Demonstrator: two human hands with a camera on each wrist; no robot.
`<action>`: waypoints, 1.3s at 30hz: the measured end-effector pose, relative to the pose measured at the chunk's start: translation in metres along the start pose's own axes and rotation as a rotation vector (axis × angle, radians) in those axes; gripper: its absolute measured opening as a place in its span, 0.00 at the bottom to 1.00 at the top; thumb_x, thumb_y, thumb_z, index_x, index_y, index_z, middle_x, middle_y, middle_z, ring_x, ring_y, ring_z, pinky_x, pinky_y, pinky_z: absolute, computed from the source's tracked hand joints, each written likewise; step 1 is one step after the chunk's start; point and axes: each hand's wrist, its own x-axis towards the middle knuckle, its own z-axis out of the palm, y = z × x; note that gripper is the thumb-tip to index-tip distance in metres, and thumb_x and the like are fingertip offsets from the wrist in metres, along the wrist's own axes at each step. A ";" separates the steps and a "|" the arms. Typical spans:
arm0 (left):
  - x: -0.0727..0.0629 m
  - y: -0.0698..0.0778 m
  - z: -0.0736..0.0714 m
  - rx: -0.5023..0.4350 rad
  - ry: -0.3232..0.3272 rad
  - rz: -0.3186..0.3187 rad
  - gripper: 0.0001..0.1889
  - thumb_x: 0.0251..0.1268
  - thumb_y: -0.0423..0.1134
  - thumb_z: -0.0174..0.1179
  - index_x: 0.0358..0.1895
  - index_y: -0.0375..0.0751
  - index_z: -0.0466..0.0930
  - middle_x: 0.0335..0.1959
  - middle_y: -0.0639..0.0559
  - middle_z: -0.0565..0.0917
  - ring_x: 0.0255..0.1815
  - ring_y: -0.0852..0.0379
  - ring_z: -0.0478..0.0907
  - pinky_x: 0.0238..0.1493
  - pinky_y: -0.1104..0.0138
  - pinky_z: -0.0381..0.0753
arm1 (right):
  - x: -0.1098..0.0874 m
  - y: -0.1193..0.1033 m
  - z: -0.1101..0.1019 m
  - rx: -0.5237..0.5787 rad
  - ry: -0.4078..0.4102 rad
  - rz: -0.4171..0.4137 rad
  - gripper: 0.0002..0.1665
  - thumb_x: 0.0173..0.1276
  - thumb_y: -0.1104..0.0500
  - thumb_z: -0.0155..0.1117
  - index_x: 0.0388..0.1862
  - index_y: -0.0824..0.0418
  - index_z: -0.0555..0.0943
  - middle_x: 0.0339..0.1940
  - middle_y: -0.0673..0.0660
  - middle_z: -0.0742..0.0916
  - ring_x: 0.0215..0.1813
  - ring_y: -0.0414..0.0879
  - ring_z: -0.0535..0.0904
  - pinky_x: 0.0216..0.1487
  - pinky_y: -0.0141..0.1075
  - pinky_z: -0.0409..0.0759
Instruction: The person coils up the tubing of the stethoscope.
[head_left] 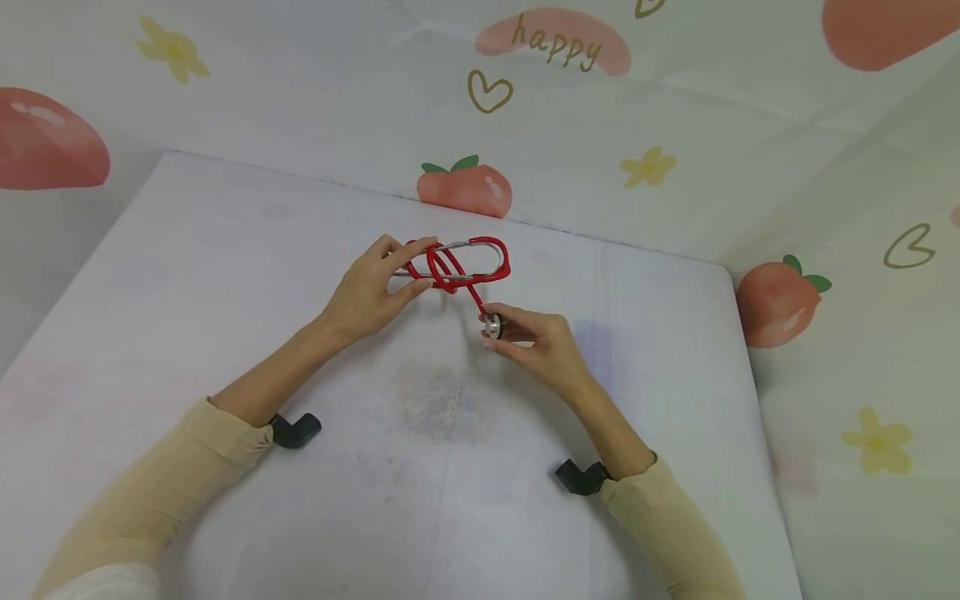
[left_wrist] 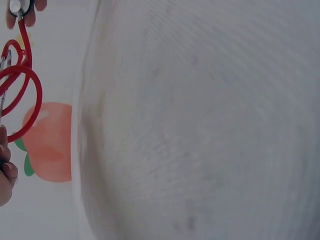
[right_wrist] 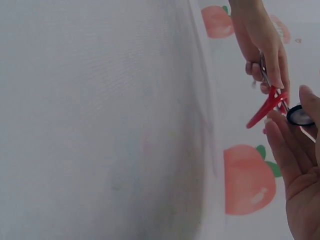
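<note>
A stethoscope with red tubing (head_left: 506,265) is held up over the table, its tube wound in loops around the silver ear tubes. My left hand (head_left: 367,287) grips the coiled bundle at its left end, thumb below and fingers above; the earpieces are largely hidden by that hand. Between the thumb and fingers of my right hand (head_left: 543,342) is the round chest piece (head_left: 492,326), pinched at the end of a short straight stretch of tube. In the left wrist view the loose red loops (left_wrist: 38,95) hang between both hands. The dark-rimmed disc (right_wrist: 301,116) faces the right wrist camera.
A pale, stained white table (head_left: 360,508) lies under both arms, its far edge meeting a wall cloth (head_left: 315,100) printed with peaches, flowers and hearts. Black wrist-worn pieces (head_left: 296,431) stick out from the cuffs of the beige sleeves (head_left: 168,475).
</note>
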 end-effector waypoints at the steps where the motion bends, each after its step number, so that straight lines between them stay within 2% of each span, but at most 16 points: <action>1: 0.000 0.000 0.000 0.002 -0.006 -0.004 0.30 0.66 0.44 0.67 0.71 0.54 0.72 0.41 0.43 0.73 0.38 0.46 0.73 0.34 0.59 0.70 | 0.000 0.000 -0.001 -0.014 0.005 -0.008 0.28 0.55 0.77 0.72 0.56 0.75 0.80 0.44 0.69 0.87 0.41 0.58 0.87 0.45 0.49 0.84; 7: 0.000 -0.001 0.002 0.058 -0.019 -0.045 0.33 0.66 0.44 0.66 0.74 0.57 0.67 0.42 0.44 0.73 0.36 0.48 0.71 0.32 0.61 0.70 | -0.003 0.015 -0.003 -0.068 -0.025 -0.034 0.29 0.55 0.73 0.75 0.58 0.71 0.81 0.45 0.61 0.89 0.42 0.49 0.88 0.48 0.38 0.83; 10: 0.001 -0.001 0.002 0.090 -0.009 -0.029 0.33 0.67 0.45 0.65 0.75 0.57 0.66 0.42 0.43 0.72 0.33 0.49 0.69 0.32 0.61 0.69 | -0.004 0.018 -0.004 -0.078 -0.027 -0.067 0.29 0.55 0.72 0.75 0.58 0.69 0.81 0.45 0.59 0.89 0.42 0.47 0.88 0.49 0.35 0.83; 17: 0.002 0.002 0.003 0.184 -0.017 0.044 0.31 0.71 0.46 0.61 0.76 0.56 0.64 0.40 0.40 0.71 0.30 0.48 0.68 0.34 0.60 0.69 | -0.007 0.019 -0.006 -0.093 -0.039 -0.080 0.27 0.57 0.70 0.75 0.58 0.66 0.81 0.45 0.57 0.89 0.43 0.46 0.88 0.48 0.36 0.83; 22: 0.001 0.003 0.003 0.225 -0.049 0.055 0.32 0.69 0.43 0.64 0.75 0.56 0.66 0.42 0.40 0.72 0.30 0.47 0.70 0.35 0.59 0.71 | -0.006 0.012 -0.009 -0.229 -0.044 -0.122 0.30 0.57 0.69 0.76 0.60 0.64 0.80 0.45 0.56 0.89 0.42 0.44 0.88 0.48 0.37 0.83; 27: 0.001 0.004 0.005 0.250 -0.055 0.074 0.30 0.71 0.42 0.61 0.75 0.56 0.66 0.42 0.40 0.74 0.30 0.47 0.70 0.36 0.58 0.71 | -0.004 0.006 -0.012 -0.313 -0.065 -0.179 0.26 0.65 0.67 0.69 0.63 0.66 0.78 0.44 0.55 0.88 0.42 0.43 0.86 0.49 0.36 0.83; 31: 0.001 0.006 0.004 0.235 -0.041 0.076 0.28 0.74 0.39 0.56 0.75 0.56 0.66 0.41 0.40 0.74 0.29 0.46 0.70 0.35 0.59 0.70 | -0.003 0.003 -0.013 -0.333 -0.079 -0.201 0.25 0.66 0.66 0.67 0.62 0.66 0.78 0.44 0.55 0.87 0.42 0.43 0.84 0.48 0.37 0.82; 35: 0.001 0.008 0.004 0.224 -0.054 0.068 0.28 0.75 0.40 0.55 0.75 0.57 0.65 0.41 0.40 0.74 0.31 0.47 0.70 0.36 0.58 0.70 | -0.004 0.003 -0.013 -0.316 -0.078 -0.190 0.26 0.65 0.67 0.68 0.62 0.66 0.78 0.43 0.56 0.87 0.41 0.42 0.84 0.48 0.37 0.82; 39: 0.000 0.010 0.004 0.236 -0.076 0.053 0.31 0.71 0.49 0.60 0.76 0.58 0.64 0.41 0.41 0.73 0.33 0.47 0.71 0.38 0.58 0.71 | -0.005 0.004 -0.013 -0.283 -0.069 -0.175 0.26 0.65 0.66 0.68 0.63 0.65 0.77 0.43 0.57 0.88 0.41 0.42 0.85 0.49 0.36 0.82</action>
